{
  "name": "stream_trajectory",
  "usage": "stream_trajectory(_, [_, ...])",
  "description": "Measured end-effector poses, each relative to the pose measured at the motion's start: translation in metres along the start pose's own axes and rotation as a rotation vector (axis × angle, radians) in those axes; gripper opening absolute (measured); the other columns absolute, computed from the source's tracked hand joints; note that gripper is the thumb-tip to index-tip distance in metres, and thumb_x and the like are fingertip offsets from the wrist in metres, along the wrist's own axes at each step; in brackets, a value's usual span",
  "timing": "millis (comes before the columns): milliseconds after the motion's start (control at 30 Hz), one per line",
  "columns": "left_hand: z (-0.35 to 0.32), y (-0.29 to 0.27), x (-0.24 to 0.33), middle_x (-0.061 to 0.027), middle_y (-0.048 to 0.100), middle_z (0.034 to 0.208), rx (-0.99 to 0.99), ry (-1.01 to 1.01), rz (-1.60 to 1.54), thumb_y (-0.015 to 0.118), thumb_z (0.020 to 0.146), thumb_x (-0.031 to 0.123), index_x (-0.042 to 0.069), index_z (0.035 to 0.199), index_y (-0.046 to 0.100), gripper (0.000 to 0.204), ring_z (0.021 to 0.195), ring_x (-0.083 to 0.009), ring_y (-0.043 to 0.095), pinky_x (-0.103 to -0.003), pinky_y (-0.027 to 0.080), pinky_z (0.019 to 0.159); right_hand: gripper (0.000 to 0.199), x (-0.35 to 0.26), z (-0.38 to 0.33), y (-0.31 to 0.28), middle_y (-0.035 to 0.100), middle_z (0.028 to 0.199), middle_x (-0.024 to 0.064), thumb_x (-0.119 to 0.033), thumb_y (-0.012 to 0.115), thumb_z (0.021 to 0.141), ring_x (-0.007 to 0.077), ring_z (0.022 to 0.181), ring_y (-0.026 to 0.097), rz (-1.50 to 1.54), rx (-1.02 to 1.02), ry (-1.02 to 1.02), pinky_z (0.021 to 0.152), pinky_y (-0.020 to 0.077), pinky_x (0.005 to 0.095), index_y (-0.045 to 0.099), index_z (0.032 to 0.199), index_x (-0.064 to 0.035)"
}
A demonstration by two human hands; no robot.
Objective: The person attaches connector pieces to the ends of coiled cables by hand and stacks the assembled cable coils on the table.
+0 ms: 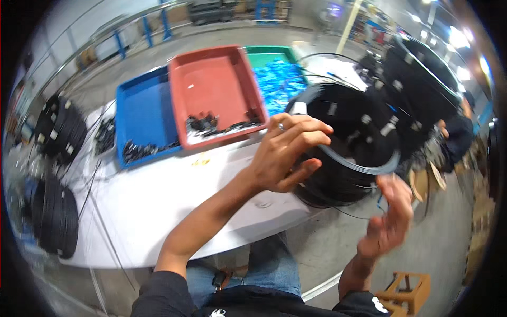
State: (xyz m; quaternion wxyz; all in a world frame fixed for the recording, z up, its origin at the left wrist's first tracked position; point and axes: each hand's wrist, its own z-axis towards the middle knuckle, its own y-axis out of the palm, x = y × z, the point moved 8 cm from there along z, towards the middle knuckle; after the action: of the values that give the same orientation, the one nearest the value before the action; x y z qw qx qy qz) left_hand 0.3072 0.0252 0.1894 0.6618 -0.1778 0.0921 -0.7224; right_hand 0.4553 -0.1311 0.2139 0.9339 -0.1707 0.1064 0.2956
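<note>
A tall round stack of black coiled cable (pixel 330 190) stands at the table's right end, with a grey ring of coil (pixel 364 168) along its near upper edge and white tags inside. My left hand (pixel 288 150) is raised at the stack's left side, thumb and fingers curved and apart, with nothing seen between them. Whether its fingertips touch the rim I cannot tell. To the right of the stack hovers my right hand (pixel 390 216), somewhat blurred, its thumb apart from the bent fingers. A thin blue strip (pixel 379 202) shows beside it against the stack.
Blue (pixel 150 113), red (pixel 219 79) and green (pixel 269 51) trays hold small black and blue pieces on the white table (pixel 206 211). More cable coils stand at left (pixel 55 214) and far right (pixel 417 79). A brown stool (pixel 406 290) is on the floor; another person (pixel 457 140) is at right.
</note>
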Motion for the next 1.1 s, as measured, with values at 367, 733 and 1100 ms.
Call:
stream_trajectory(367, [-0.185,-0.179,0.073,-0.0159,0.073,0.089,0.491,-0.893,0.186,0.07,0.085,-0.009,-0.006,0.123,0.049,0.043,0.082,-0.0198,0.072,-0.027,0.058,0.076,0.023,-0.069,-0.05,0.162,0.067,0.08,0.0091,-0.01,0.085,0.072,0.0258,0.066,0.063,0.644,-0.51,-0.163,0.059,0.0504,0.0334,0.066,0.082,-0.0019])
stream_trajectory(733, [-0.278,-0.261,0.301,-0.0137,0.073,0.071,0.876,-0.963,0.675,0.064,0.079,-0.015,-0.007,0.104,0.058,0.027,0.064,-0.0149,0.071,-0.021,0.055,0.059,0.021,-0.135,-0.111,0.247,0.066,0.076,0.0063,-0.011,0.082,0.074,0.026,0.069,0.063,0.666,-1.087,-0.316,0.063,0.0476,0.0379,0.069,0.091,-0.0093])
stream_trajectory(1100, [-0.291,-0.365,0.344,-0.0177,0.069,0.121,0.79,-0.961,0.82,0.077,0.084,0.047,0.001,0.143,0.04,0.084,0.112,-0.0234,0.064,-0.034,0.045,0.093,0.024,-0.254,-0.069,0.298,0.069,0.078,0.0084,-0.003,0.081,0.075,0.0222,0.072,0.069,0.849,-1.122,-0.542,0.063,0.0526,0.0337,0.07,0.096,-0.0032])
